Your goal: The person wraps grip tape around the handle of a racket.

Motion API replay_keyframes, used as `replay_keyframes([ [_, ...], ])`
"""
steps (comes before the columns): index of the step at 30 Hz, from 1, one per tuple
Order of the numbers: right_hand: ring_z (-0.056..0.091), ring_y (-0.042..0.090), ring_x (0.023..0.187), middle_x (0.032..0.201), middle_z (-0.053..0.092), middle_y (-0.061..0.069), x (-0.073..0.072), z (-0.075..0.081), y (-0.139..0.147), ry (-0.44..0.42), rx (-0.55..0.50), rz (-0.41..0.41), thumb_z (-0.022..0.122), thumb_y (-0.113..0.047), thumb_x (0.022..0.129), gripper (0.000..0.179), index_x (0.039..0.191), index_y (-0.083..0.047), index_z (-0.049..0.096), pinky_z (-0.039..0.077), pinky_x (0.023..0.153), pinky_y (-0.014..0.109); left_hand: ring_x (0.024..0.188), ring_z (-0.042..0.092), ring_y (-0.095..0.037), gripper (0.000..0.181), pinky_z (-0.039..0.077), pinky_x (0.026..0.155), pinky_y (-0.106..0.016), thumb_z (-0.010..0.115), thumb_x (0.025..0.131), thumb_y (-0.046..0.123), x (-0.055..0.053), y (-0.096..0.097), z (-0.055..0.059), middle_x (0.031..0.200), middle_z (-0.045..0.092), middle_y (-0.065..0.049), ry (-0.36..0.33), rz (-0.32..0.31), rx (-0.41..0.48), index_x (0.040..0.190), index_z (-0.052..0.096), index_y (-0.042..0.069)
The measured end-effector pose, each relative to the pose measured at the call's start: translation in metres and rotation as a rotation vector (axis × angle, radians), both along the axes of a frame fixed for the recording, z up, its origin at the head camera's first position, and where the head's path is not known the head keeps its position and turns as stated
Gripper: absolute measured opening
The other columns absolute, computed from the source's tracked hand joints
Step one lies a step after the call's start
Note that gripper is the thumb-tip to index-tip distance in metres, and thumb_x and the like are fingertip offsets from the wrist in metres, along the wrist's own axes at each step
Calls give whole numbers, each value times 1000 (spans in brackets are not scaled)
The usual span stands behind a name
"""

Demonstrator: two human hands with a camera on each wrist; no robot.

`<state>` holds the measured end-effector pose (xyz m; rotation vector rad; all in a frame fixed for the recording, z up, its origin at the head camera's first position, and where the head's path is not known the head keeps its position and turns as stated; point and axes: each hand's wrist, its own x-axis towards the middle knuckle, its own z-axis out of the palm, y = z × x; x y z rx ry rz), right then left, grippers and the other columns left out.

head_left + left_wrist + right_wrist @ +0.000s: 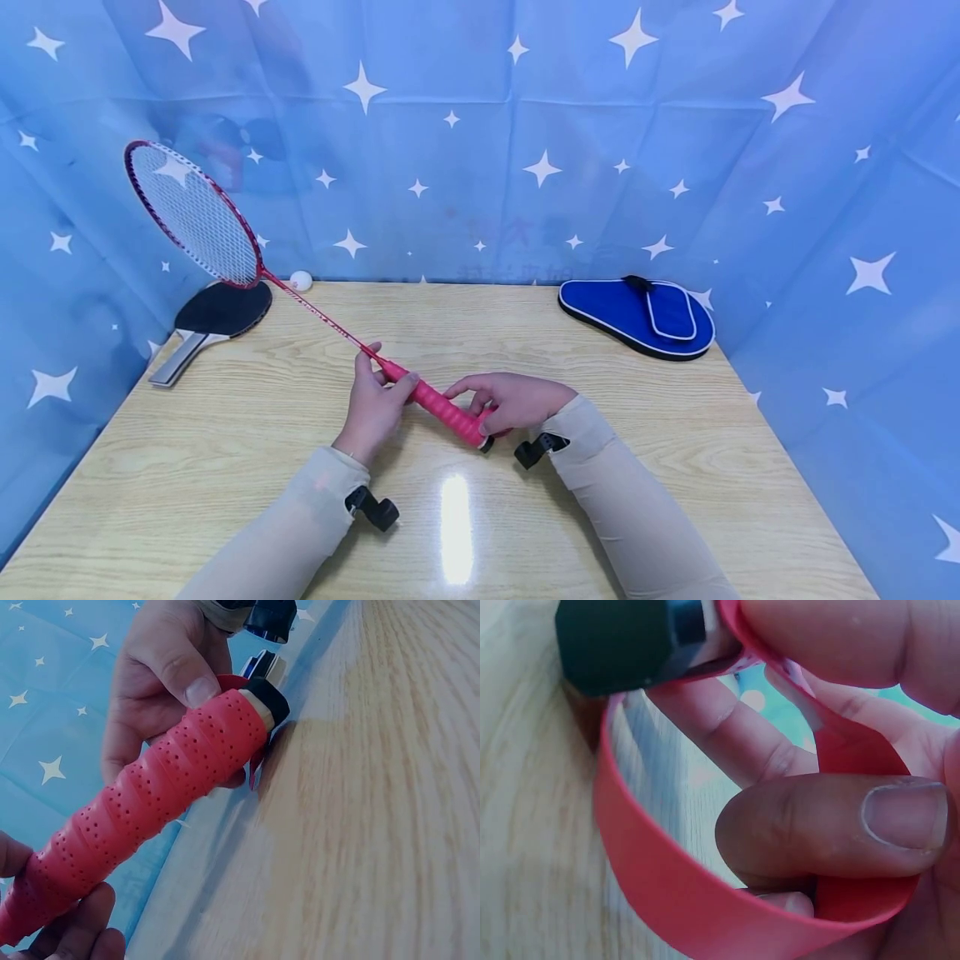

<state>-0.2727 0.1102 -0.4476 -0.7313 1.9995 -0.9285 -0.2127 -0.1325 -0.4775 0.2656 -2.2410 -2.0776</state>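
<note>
A red badminton racket [197, 215] slants up to the left above the wooden table [247, 433]. Its handle [442, 406] is wrapped in pink perforated grip tape [150, 796]. My left hand [372, 406] grips the handle's upper end. My right hand [510, 402] holds the butt end by the black cap [622, 641]. A loose loop of the red tape [705, 900] curls off the butt, and my right thumb [832, 825] and fingers pinch it.
A black table tennis paddle [213, 317] lies at the table's back left beside a white ball [301, 281]. A blue paddle case [637, 315] lies at the back right. Blue star-patterned cloth [487, 142] walls in the table on three sides.
</note>
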Motion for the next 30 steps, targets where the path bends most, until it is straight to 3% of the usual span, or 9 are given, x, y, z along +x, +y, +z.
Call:
replay_keyframes([
  [5, 71, 25, 94, 114, 72, 2, 0, 0, 0, 4, 6, 3, 78, -4, 88, 70, 147, -35, 56, 61, 75, 37, 79, 70, -17, 83, 58, 72, -22, 72, 100, 16, 1, 0, 0, 110, 67, -22, -9, 1, -10, 162, 17, 15],
  [13, 70, 23, 99, 116, 71, 3, -2, -1, 0, 18, 6, 2, 81, -5, 87, 71, 148, -31, 56, 61, 78, 35, 83, 71, -16, 80, 59, 74, -21, 68, 98, 7, 0, 1, 1, 111, 64, -24, 1, 21, 21, 161, 19, 10],
  [20, 58, 23, 68, 112, 69, 10, -1, -3, 2, -40, -28, 10, 76, -7, 91, 64, 147, -29, 55, 53, 57, 32, 79, 70, -13, 78, 59, 73, -22, 66, 98, 3, -1, 1, 1, 111, 64, -24, 12, 16, 49, 160, 19, 7],
  [30, 67, 22, 83, 112, 72, 3, -1, -4, 0, 17, -9, -4, 78, -10, 93, 61, 148, -30, 58, 57, 62, 32, 78, 69, -12, 83, 58, 74, -23, 67, 99, 7, -1, -2, -1, 114, 64, -24, -5, 4, 29, 163, 15, 7],
])
